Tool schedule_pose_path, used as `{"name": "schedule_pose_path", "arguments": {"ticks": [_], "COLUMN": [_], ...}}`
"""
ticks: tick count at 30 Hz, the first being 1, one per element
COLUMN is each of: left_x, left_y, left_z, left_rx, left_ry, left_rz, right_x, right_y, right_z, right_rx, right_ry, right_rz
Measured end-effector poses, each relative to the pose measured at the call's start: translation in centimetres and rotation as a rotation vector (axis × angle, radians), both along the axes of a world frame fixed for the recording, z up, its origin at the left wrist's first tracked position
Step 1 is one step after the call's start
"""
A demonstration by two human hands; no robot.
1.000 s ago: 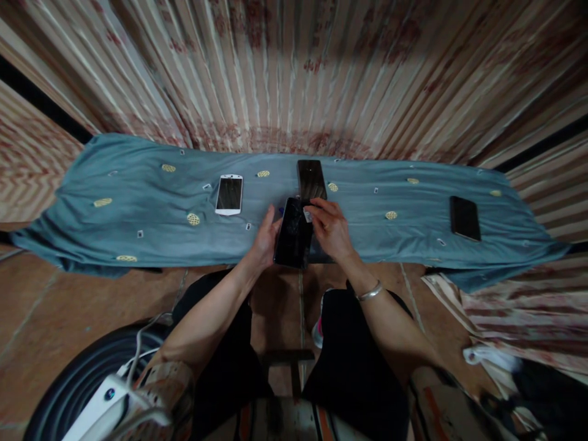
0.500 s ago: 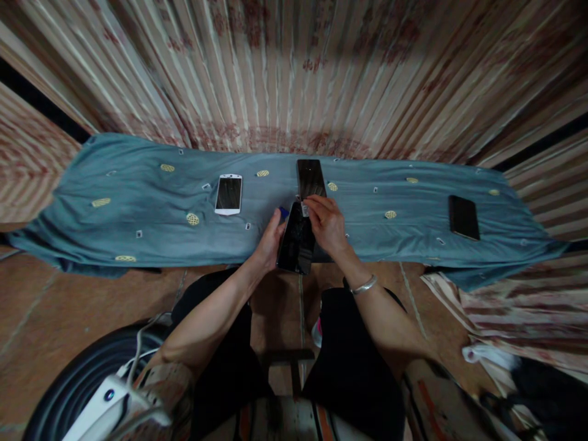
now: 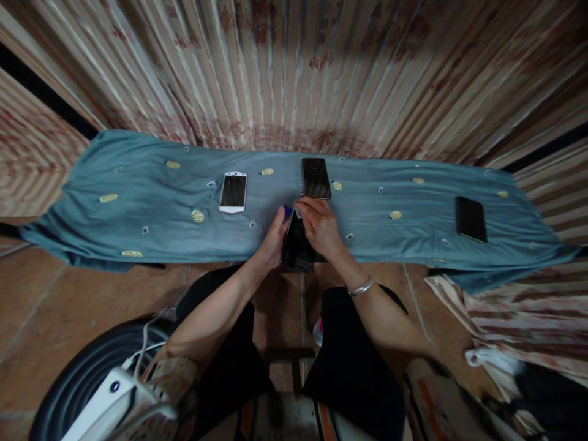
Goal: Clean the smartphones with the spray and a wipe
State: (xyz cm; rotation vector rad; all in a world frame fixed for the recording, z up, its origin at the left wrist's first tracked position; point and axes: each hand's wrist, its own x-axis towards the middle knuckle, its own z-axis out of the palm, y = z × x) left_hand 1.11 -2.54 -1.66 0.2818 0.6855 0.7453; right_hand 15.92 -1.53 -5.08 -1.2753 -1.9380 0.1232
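My left hand (image 3: 272,240) grips the left edge of a black phone (image 3: 297,252) held over the near edge of a teal cloth (image 3: 138,208). A small blue item (image 3: 287,211) shows by my left fingertips. My right hand (image 3: 320,228) lies over the phone's upper half and pinches a small whitish piece (image 3: 298,213) at its top end. Just beyond the hands a second black phone (image 3: 315,178) lies flat on the cloth.
A white phone (image 3: 233,192) lies on the cloth to the left, and another black phone (image 3: 471,218) far right. Small chips and yellow round patches dot the cloth. A striped curtain (image 3: 294,73) hangs behind. A black and white device (image 3: 98,392) sits on the floor at lower left.
My right hand has slid up the held phone toward its top end, carrying the whitish piece. The phone now stands more upright between the hands. The view shifted slightly.
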Motion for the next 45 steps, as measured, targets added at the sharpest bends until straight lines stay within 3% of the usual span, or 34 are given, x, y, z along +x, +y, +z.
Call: {"name": "schedule_pose_path", "arguments": {"ticks": [14, 35, 45], "left_x": [0.0, -1.2, -1.5], "left_y": [0.5, 1.9, 2.1], "left_z": [1.6, 1.4, 1.2], "left_rx": [-0.014, 0.064, 0.134], "left_ry": [0.075, 0.07, 0.054], "left_rz": [0.083, 0.195, 0.21], "right_x": [-1.7, -3.7, -4.4], "right_y": [-1.9, -5.6, -6.7], "right_z": [0.1, 0.7, 0.4], "right_rx": [-0.064, -0.068, 0.014], "right_ry": [-0.007, -0.009, -0.001], "right_rz": [0.08, 0.184, 0.261]}}
